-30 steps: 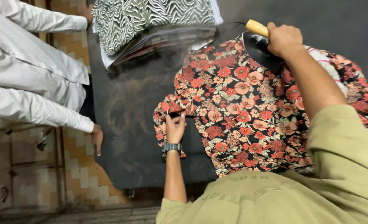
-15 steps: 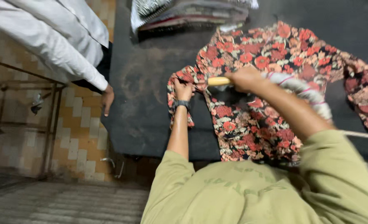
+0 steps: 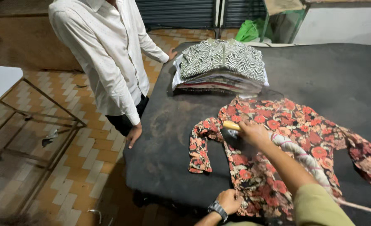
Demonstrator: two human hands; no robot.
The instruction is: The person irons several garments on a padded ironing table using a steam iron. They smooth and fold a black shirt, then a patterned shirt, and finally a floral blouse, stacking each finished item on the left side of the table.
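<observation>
A red and black floral shirt (image 3: 294, 142) lies spread on the dark padded table (image 3: 173, 125). My right hand (image 3: 252, 133) grips the yellow handle of a dark iron (image 3: 232, 130) pressed on the shirt near its left shoulder. A cloth-wrapped cord (image 3: 302, 157) trails back from the iron along my forearm. My left hand (image 3: 229, 201), with a wristwatch, pinches the shirt's lower hem at the table's near edge. The shirt's left sleeve (image 3: 198, 148) hangs bent toward me.
A stack of folded clothes topped by a zebra-patterned piece (image 3: 221, 62) sits at the table's far side. A person in a white shirt (image 3: 106, 54) stands at the left, both hands resting on the table edge. A metal-framed table (image 3: 1, 83) stands on the tiled floor.
My view has swung from looking straight down to looking forward across the table. The iron has moved from the shirt's far collar area to its left shoulder. My left hand shifted from the sleeve to the hem.
</observation>
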